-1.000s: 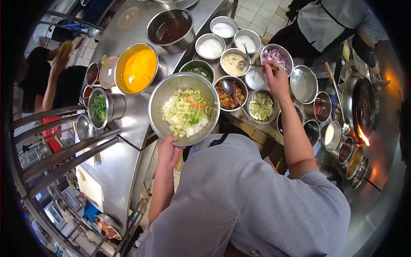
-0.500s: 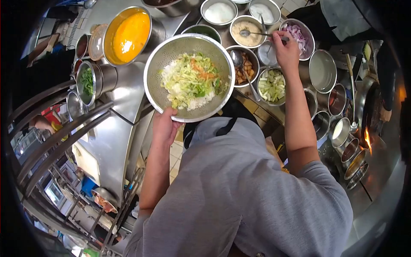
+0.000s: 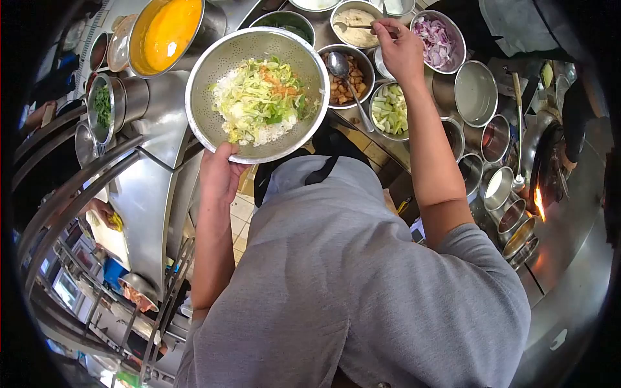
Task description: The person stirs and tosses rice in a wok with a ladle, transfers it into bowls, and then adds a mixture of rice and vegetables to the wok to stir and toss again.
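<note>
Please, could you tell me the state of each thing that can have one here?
Colander: held by its rim, partly filled
Left hand: gripping colander
Right hand: holding a spoon
Serving spoon: resting among brown cubes
Red onion: sliced
Pale-green vegetable: chopped
Pot of yellow liquid: uncovered
Flame: burning beside wok

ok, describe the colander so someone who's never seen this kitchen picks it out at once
Find the grey shirt filling the lower middle, then the left hand at its upper left. That hand holds the colander by its near rim, chopped greens over white grains inside. Unlike the neighbouring metal pots, its wall is dotted with small holes.
</note>
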The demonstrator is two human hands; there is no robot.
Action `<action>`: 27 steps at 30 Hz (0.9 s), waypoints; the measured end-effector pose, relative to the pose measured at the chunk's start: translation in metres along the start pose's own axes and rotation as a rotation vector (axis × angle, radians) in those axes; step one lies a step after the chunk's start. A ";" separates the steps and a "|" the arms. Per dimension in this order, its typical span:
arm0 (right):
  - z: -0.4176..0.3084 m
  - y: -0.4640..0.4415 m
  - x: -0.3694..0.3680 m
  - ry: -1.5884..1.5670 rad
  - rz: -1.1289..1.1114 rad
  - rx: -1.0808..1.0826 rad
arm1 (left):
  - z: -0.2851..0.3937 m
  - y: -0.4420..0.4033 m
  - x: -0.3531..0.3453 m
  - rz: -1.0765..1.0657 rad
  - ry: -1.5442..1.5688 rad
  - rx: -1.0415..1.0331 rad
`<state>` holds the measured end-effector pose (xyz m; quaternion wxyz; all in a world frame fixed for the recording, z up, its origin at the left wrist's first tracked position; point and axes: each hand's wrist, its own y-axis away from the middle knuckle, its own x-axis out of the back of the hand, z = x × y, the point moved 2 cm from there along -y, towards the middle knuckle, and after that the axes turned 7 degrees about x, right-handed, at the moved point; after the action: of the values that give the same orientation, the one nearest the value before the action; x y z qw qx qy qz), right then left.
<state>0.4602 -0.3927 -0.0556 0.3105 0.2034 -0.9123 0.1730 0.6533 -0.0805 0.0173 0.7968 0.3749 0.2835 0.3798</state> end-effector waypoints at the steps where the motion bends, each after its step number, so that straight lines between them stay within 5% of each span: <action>1: -0.002 0.001 0.000 -0.035 -0.002 -0.003 | 0.000 0.001 -0.001 0.008 0.006 -0.004; 7: 0.005 0.010 0.007 -0.174 0.041 -0.050 | 0.001 -0.002 -0.001 0.024 -0.025 -0.015; 11: 0.017 0.021 0.013 -0.672 0.161 -0.426 | 0.001 -0.013 0.002 -0.007 -0.044 -0.053; 16: -0.023 0.032 0.055 -0.983 0.094 -0.392 | 0.004 -0.025 -0.002 -0.003 -0.087 -0.069; 27: -0.047 -0.007 0.077 -0.677 0.215 -0.142 | 0.002 -0.023 0.000 -0.009 0.106 0.035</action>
<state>0.4307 -0.3981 0.0302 -0.0159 0.1300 -0.9893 0.0634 0.6637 -0.0910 -0.0005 0.7757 0.3667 0.3336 0.3906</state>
